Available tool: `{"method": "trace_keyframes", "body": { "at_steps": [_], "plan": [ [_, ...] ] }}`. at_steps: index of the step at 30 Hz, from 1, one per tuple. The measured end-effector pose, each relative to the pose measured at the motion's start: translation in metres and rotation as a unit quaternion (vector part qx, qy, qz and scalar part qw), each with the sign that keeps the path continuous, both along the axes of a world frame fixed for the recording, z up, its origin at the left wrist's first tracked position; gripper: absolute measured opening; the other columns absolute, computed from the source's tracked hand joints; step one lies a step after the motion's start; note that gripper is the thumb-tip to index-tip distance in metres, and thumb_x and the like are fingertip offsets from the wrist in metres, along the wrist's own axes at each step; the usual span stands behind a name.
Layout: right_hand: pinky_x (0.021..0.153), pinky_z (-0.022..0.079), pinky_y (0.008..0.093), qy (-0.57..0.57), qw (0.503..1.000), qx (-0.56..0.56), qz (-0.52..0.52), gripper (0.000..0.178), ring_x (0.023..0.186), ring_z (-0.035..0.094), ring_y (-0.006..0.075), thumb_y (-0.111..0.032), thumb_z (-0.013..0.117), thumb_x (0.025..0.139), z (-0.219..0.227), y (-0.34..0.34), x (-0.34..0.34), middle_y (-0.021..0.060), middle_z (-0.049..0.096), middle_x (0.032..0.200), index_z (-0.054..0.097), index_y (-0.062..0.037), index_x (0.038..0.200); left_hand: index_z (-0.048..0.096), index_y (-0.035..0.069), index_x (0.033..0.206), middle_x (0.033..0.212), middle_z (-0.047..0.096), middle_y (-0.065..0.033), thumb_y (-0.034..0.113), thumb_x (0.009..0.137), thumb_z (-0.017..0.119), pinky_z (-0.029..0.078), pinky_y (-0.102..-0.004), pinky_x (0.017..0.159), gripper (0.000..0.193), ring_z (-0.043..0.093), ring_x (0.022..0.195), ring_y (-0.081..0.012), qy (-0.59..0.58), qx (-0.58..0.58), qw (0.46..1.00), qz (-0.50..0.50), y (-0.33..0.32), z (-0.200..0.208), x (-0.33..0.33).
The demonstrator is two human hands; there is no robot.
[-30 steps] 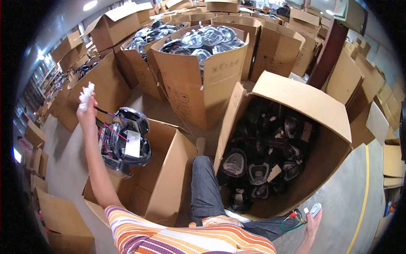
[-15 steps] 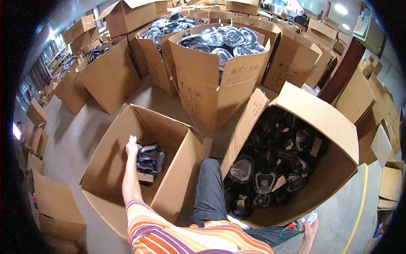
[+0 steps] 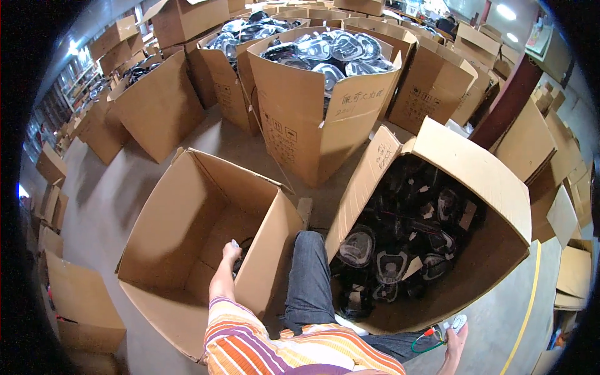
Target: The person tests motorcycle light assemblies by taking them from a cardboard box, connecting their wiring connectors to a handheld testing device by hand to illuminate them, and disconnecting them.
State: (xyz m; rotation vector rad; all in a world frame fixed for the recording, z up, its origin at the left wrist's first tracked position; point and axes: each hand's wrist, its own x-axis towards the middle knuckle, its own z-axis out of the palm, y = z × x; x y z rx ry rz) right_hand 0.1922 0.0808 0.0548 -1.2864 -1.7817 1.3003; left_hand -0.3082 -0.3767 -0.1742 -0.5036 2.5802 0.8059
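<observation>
Reaching down with the left grip (image 3: 232, 251) into an open brown carton (image 3: 162, 231), with fingers curled together around what looks like a small whitish piece (image 3: 234, 243). Can spot a dark bundle (image 3: 245, 247) just right of that grip, low in the carton and partly hidden behind the near side wall. Can't tell whether hanging from the left grip or resting on the bottom, tbh. Seeing bare cardboard over to the left of that grip.

Holding the right grip (image 3: 458, 342) low, well apart from the left one, and clamped on a pale rounded device (image 3: 459, 322) with surface detail too small to make out. Also got a looped green wire (image 3: 415, 345) and a red connector (image 3: 429, 333) just left of the right grip.

Got another open carton (image 3: 469, 159) up and left from the right grip, loaded with dark lamp-like housings (image 3: 391, 265) and a few pale tags (image 3: 413, 267) among them. Wearing dark jeans (image 3: 307, 281), with one leg between the cartons, right of the left grip. Way out ahead of the left grip, can see a tall carton (image 3: 294, 119) heaped with shiny plastic-bagged housings (image 3: 347, 47).
</observation>
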Motion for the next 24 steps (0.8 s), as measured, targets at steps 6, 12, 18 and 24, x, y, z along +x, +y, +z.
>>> {"method": "trace_keyframes", "body": {
  "at_steps": [6, 12, 18, 24],
  "plan": [
    [0.033, 0.027, 0.0172, 0.003, 0.998, -0.048, 0.037, 0.033, 0.042, 0.037, 0.0061, 0.006, 0.043, 0.06, 0.015, -0.015, -0.022, -0.0006, 0.039, 0.06, 0.04, -0.0032, 0.091, 0.058, 0.0, 0.074, 0.076, 0.057, -0.0139, 0.018, 0.059, 0.059, 0.043, -0.0289, 0.063, 0.023, 0.056, 0.067, -0.0209, -0.057, 0.059, 0.997, 0.017, -0.047, -0.009, 0.013],
    [0.036, 0.027, 0.0169, 0.012, 0.996, -0.081, 0.037, 0.032, 0.045, 0.039, 0.0056, 0.007, 0.043, 0.059, 0.022, -0.024, -0.029, 0.0001, 0.044, 0.064, 0.042, -0.0039, 0.089, 0.059, 0.0, 0.077, 0.073, 0.058, -0.0097, 0.032, 0.06, 0.058, 0.043, -0.0266, 0.059, 0.036, 0.055, 0.065, -0.0179, -0.081, 0.072, 0.986, -0.124, -0.006, 0.029, 0.017],
    [0.043, 0.033, 0.0178, 0.029, 0.995, -0.09, 0.039, 0.031, 0.053, 0.042, 0.0071, 0.006, 0.043, 0.06, 0.016, -0.028, -0.027, 0.0004, 0.046, 0.069, 0.043, -0.0029, 0.089, 0.058, 0.001, 0.083, 0.083, 0.057, -0.0134, 0.033, 0.059, 0.059, 0.041, -0.0282, 0.07, 0.04, 0.055, 0.077, -0.0209, -0.043, 0.113, 0.978, -0.168, -0.004, -0.003, 0.006],
    [0.045, 0.035, 0.017, 0.031, 0.997, -0.075, 0.012, 0.031, 0.056, 0.043, 0.0063, 0.008, 0.045, 0.06, 0.023, -0.031, -0.028, 0.0011, 0.045, 0.073, 0.042, -0.0025, 0.089, 0.057, -0.001, 0.083, 0.08, 0.058, -0.0134, 0.031, 0.058, 0.062, 0.04, -0.0276, 0.067, 0.041, 0.055, 0.075, -0.0191, -0.05, 0.16, 0.973, -0.159, -0.012, -0.023, -0.003]
  ]
}}
